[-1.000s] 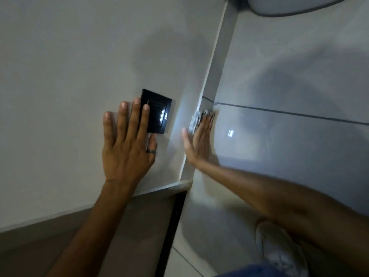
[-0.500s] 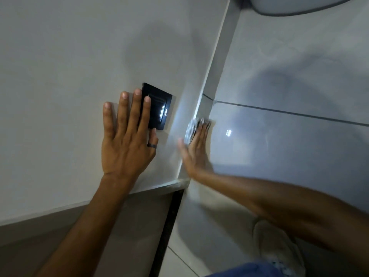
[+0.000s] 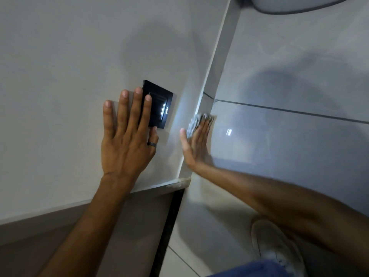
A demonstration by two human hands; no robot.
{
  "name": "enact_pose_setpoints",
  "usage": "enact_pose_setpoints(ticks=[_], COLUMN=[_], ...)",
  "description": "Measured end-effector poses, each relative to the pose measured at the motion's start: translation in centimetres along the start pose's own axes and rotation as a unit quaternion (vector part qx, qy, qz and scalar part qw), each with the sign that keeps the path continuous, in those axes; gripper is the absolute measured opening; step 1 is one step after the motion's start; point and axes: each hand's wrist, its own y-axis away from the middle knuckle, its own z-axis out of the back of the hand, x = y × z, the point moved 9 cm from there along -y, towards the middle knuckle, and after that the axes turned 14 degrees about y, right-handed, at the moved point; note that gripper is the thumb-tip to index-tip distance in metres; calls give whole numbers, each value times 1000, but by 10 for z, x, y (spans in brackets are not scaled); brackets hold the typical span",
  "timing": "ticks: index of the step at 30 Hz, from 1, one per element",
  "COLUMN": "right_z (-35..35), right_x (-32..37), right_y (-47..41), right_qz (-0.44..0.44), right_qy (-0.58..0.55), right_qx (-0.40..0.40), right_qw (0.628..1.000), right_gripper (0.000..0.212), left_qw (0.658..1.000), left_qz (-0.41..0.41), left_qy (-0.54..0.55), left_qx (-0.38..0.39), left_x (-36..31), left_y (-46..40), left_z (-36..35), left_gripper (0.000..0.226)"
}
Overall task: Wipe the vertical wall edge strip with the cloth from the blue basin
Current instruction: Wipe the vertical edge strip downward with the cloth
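The pale vertical wall edge strip (image 3: 220,54) runs from the upper right down to a ledge. My right hand (image 3: 196,144) lies flat against the strip with its fingers stretched out, pressing a small crumpled grey cloth (image 3: 196,121) onto it; only the cloth's top edge shows past the fingertips. My left hand (image 3: 127,136) rests flat on the wall to the left, fingers spread and holding nothing, with its fingertips overlapping a black switch plate (image 3: 159,104). The blue basin is not in view.
The black switch plate has small lit white dots. Glossy grey tiles (image 3: 289,146) fill the right side. A ledge (image 3: 163,186) crosses below the hands. A white shoe (image 3: 275,246) stands on the floor at lower right. A rounded white fixture (image 3: 289,3) sits at top right.
My right hand with the cloth has slid slightly down along the strip, about one finger's length. My left hand has stayed flat on the wall by the switch plate.
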Motion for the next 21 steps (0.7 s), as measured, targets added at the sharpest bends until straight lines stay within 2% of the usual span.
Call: enact_pose_setpoints(ticks=[3, 7, 13, 15, 18, 21], right_z=[32, 49, 44, 23, -28, -76], right_x=[22, 29, 25, 11, -21, -48], right_y=[-48, -82, -68, -39, 31, 88], right_qz=[30, 65, 40, 31, 40, 4], right_qy=[63, 121, 83, 70, 76, 79], right_qx=[-55, -86, -91, -57, 45, 153], right_qw=[996, 987, 992, 995, 995, 985], right_gripper=[99, 98, 94, 98, 104, 104], left_qw=[1000, 1000, 1000, 1000, 1000, 1000], left_qz=[1, 2, 7, 6, 10, 9], left_qy=[4, 6, 9, 10, 8, 1], left_qx=[-1, -8, -7, -5, -10, -15], left_x=[2, 2, 3, 3, 3, 3], left_y=[0, 0, -1, -1, -2, -4], left_z=[-1, -2, -4, -5, -5, -5], left_gripper=[74, 75, 77, 78, 79, 79])
